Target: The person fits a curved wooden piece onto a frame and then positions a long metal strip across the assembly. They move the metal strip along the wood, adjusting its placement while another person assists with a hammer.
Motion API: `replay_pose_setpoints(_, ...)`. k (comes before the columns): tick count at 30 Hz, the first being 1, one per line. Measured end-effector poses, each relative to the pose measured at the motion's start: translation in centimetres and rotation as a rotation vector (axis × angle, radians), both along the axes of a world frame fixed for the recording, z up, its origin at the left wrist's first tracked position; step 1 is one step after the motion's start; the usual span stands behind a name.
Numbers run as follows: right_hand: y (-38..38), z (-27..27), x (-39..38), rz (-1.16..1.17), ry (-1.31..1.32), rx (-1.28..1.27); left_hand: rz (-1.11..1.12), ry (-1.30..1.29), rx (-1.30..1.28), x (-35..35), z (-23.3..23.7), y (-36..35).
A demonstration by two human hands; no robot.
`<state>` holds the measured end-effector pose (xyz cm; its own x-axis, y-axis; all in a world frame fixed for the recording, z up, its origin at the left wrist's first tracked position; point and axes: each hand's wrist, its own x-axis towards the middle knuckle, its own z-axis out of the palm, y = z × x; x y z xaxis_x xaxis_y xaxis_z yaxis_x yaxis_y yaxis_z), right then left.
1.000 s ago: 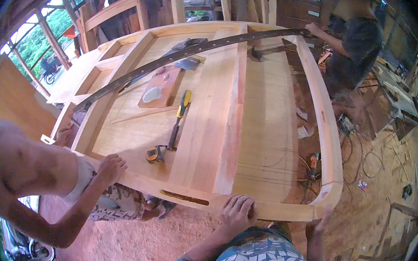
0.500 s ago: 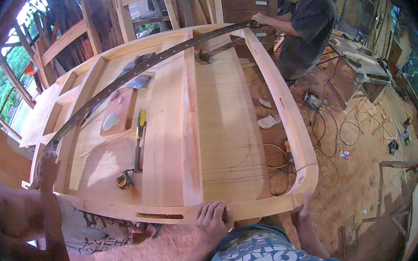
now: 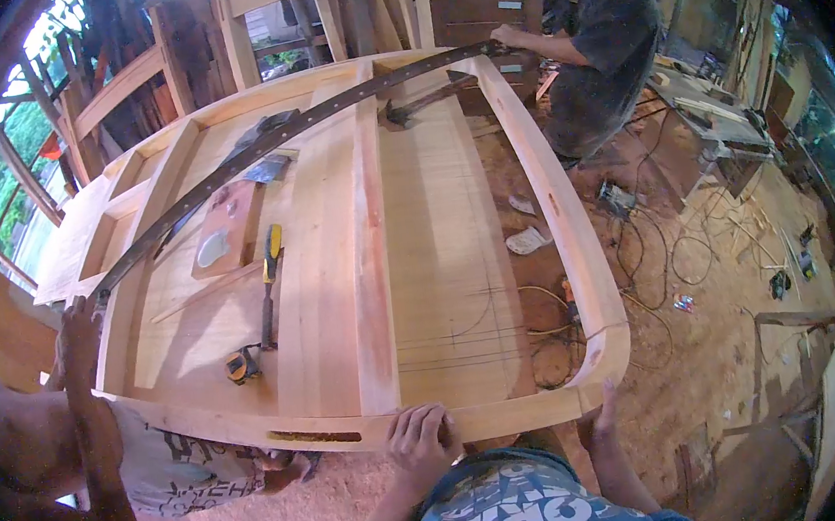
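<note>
A large pale wooden frame (image 3: 370, 265) with a rounded near-right corner lies in front of me. My left hand (image 3: 421, 439) is closed over its near rail, fingers curled across the top. At the near-right corner, my right hand (image 3: 599, 422) grips the frame's edge; part of its fingers is hidden beneath the wood. A long dark strip with a row of small dots (image 3: 294, 129) spans the frame diagonally. One person's hand (image 3: 507, 37) holds its far end, and another person's hand (image 3: 77, 325) is at its left end.
Inside the frame lie a yellow-handled tool (image 3: 272, 256), a tape measure (image 3: 242, 364), a reddish wooden block (image 3: 226, 229) and a hammer (image 3: 418, 106). Cables (image 3: 637, 239) and a power tool (image 3: 619, 198) rest on the dirt floor at right. Timber (image 3: 125, 93) leans behind.
My view has shifted slightly, so the scene sits a little further left. The left person's hand has moved up toward the strip's end. My hands keep their hold on the frame.
</note>
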<state>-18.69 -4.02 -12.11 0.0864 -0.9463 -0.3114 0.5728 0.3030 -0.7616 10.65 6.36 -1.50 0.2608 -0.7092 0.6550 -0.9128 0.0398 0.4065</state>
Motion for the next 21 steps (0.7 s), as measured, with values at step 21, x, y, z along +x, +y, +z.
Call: replay_pose_setpoints(21,0.1,4.1,2.1,-0.016,0.053,0.008,-0.010,-0.009,0.004,0.1,0.2,0.0)
